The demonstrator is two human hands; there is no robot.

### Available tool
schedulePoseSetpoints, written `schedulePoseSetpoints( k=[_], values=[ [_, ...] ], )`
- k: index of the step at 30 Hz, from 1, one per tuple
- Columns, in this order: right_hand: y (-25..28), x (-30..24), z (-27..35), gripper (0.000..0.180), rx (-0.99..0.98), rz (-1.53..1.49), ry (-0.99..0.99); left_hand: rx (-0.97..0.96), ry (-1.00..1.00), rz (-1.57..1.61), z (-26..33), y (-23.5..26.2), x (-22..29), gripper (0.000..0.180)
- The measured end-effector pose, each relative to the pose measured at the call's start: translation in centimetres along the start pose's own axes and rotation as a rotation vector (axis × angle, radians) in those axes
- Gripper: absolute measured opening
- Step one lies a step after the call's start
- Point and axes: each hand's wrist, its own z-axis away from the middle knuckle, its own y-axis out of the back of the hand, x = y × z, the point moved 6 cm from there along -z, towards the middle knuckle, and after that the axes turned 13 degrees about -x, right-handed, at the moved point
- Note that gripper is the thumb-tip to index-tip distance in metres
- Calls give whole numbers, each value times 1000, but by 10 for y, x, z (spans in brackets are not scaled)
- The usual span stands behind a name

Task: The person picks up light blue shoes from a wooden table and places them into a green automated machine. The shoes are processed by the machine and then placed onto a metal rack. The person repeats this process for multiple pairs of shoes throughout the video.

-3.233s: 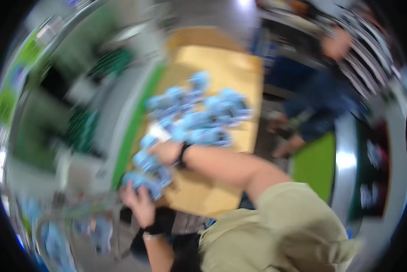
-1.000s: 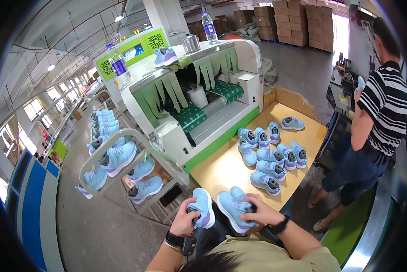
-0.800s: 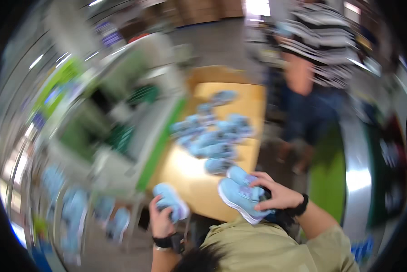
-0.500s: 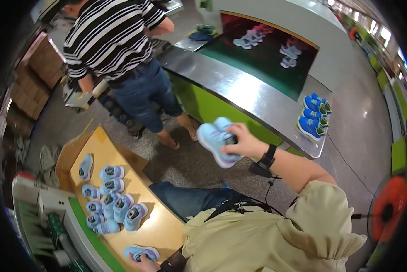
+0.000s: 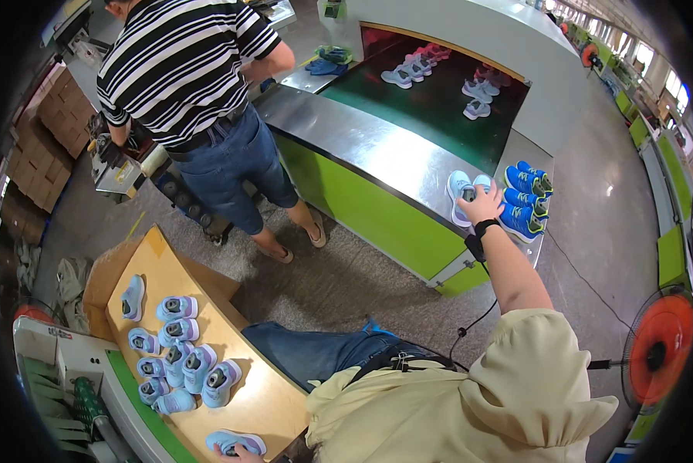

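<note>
Over the metal counter [image 5: 408, 154], my right hand [image 5: 483, 207] is closed on a pair of light blue sneakers [image 5: 458, 188], just left of several bright blue sneakers [image 5: 523, 221]. Whether the pair's soles rest fully on the metal is hard to tell. Down at the lower left, my left hand [image 5: 242, 454] grips a single light blue sneaker [image 5: 224, 440] lying on the wooden board [image 5: 261, 370]. Several more light blue and lilac sneakers [image 5: 198, 369] stand in a cluster farther up that board, with grey pieces inside their openings.
A dark green conveyor belt [image 5: 408, 112] carries several pale shoes into a machine opening. A person [image 5: 200, 92] in a striped shirt stands facing away, left of the counter. An orange fan [image 5: 655, 355] is at the right, and a cable [image 5: 589, 285] runs nearby.
My right hand has carried the pair of light blue sneakers rightward and away from me, from above the floor to the counter beside the blue sneakers. My left hand remains at its sneaker.
</note>
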Motion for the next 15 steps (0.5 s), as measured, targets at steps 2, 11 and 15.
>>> schedulePoseSetpoints(
  k=[2, 11, 15],
  values=[
    [-9, -16, 7, 76, 187, 243, 104, -20, -11, -18, 2, -3, 4, 63],
    [-107, -98, 138, 50, -249, 281, 921, -20, -147, 24, -34, 12, -43, 61],
    [-97, -110, 144, 44, -312, 203, 905, 47, -319, -168, -37, 16, -46, 63]
  ],
)
